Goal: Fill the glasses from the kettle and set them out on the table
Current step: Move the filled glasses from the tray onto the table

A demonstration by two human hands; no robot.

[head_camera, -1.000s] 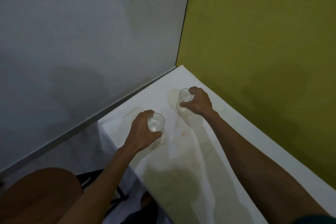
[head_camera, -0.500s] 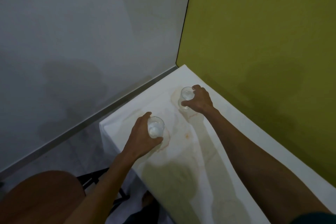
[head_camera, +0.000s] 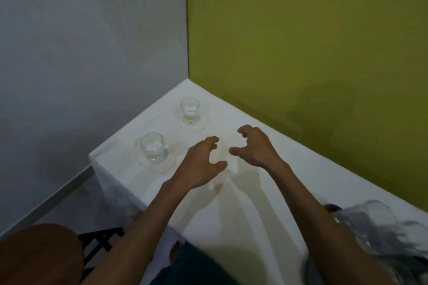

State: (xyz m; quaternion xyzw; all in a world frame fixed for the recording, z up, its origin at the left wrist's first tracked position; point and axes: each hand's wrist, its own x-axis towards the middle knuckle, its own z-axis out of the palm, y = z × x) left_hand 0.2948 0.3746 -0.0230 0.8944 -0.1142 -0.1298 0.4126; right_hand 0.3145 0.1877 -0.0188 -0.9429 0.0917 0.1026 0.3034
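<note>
The white cloth-covered table (head_camera: 266, 192) is pushed into the corner where the grey wall (head_camera: 81, 53) meets the olive-green wall (head_camera: 312, 41); this leaves only the near and left edges open to approach, which probably accounts for the glasses standing toward the far end. The cloth shows pale brownish ring stains under and around both glasses.

At the lower right edge of the view lies a blurred, clear, glassy rounded object (head_camera: 370, 233). It may be the kettle, but the blur prevents confirmation.

The left hand (head_camera: 199, 166) and right hand (head_camera: 254, 146) hover above the cloth, near one another and not touching. Both are empty, fingers loosely curled and spread in a grip-shaped curve, consistent with glasses just let go.

The nearer clear glass tumbler (head_camera: 154, 147) stands upright close to the table's left edge, holding water. The farther clear glass tumbler (head_camera: 190, 110) stands upright nearer the corner, also with water in it. The two are well apart, neither touched by a hand.

Judgement: both visible glasses are filled and set out. The nearer one sits close to the edge, so a knock could send it off.
</note>
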